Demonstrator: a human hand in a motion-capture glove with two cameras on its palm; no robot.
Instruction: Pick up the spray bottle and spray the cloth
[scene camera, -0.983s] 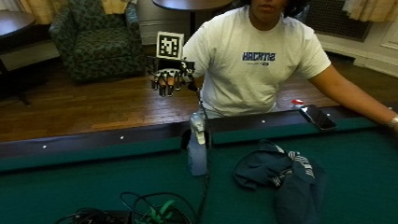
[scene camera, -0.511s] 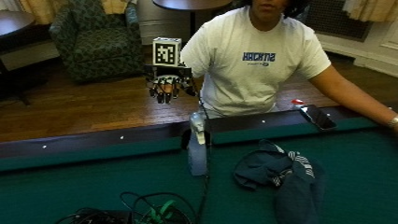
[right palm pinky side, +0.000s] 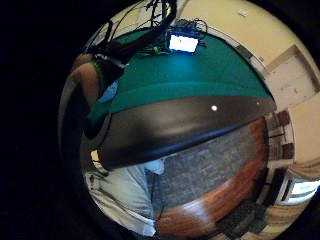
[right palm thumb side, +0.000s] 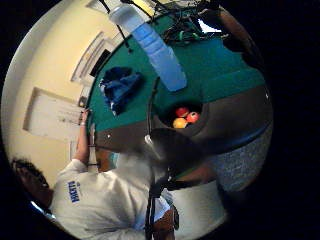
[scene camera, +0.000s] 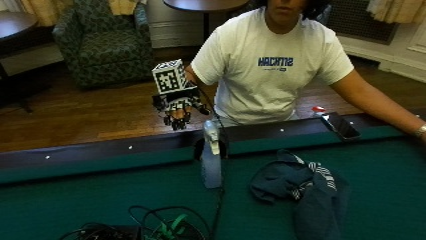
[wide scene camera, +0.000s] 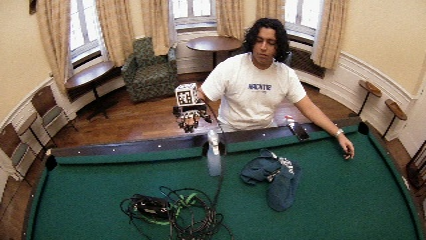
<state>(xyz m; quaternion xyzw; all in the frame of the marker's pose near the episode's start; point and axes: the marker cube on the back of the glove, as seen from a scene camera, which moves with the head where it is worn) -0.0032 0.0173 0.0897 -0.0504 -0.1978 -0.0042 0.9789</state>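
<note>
A clear spray bottle (scene camera: 212, 161) with a white trigger head stands upright on the green felt, just inside the dark rail by the side pocket. It also shows in the thumb side palm view as the spray bottle (right palm thumb side: 156, 51). A crumpled dark blue cloth (scene camera: 305, 186) with a striped patch lies on the felt a short way beside the bottle. My gloved right hand (scene camera: 178, 111) hangs in the air outside the rail, above and to the near side of the bottle. Its fingers point down, relaxed, and hold nothing. In the wide view the hand (wide scene camera: 190, 116) is clear of the table.
A dark phone (scene camera: 339, 126) lies on the rail (scene camera: 100, 152) beside the person's bare arm. A tangle of cables (scene camera: 150, 229) sits on the felt across from the bottle. The side pocket (right palm thumb side: 182, 117) holds coloured balls. The bare left hand (wide scene camera: 346, 150) rests on the felt.
My gloved hand has come down toward the rail and the bottle's head. The bottle and the cloth have not moved.
</note>
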